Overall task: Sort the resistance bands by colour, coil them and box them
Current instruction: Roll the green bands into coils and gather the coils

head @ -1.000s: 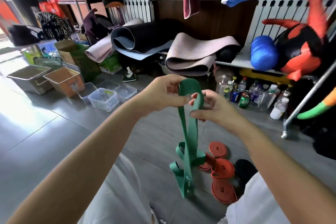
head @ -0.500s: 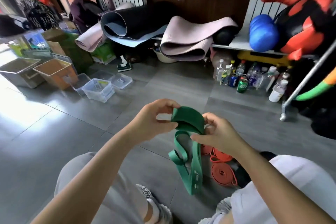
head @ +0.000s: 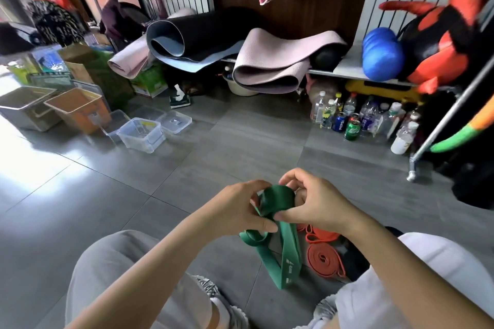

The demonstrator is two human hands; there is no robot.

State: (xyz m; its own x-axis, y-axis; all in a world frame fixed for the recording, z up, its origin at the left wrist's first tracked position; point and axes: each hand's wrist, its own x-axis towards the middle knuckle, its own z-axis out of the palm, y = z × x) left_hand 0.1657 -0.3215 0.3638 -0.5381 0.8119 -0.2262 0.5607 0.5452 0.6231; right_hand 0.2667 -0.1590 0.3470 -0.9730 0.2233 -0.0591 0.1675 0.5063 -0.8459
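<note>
A wide green resistance band point(head: 283, 243) hangs between my knees, its top end rolled into a small loop. My left hand point(head: 235, 208) pinches that loop from the left and my right hand point(head: 312, 203) pinches it from the right, fingers curled round the rolled part. The loose tail drops to the floor. Orange bands point(head: 322, 259) lie coiled on the floor just right of the green tail, partly hidden by my right forearm. Clear plastic boxes point(head: 141, 133) stand open at the middle left of the floor.
An orange bin point(head: 77, 109) and a grey bin point(head: 24, 109) stand at far left. Rolled yoga mats point(head: 270, 67) lie on a low shelf behind. Several bottles and cans point(head: 352, 117) crowd the floor at right, beside a metal rack leg point(head: 413, 168).
Both hands have come down from chest height to just above my knees, and more of the green band's top is rolled into a loop. The view has tilted down.
</note>
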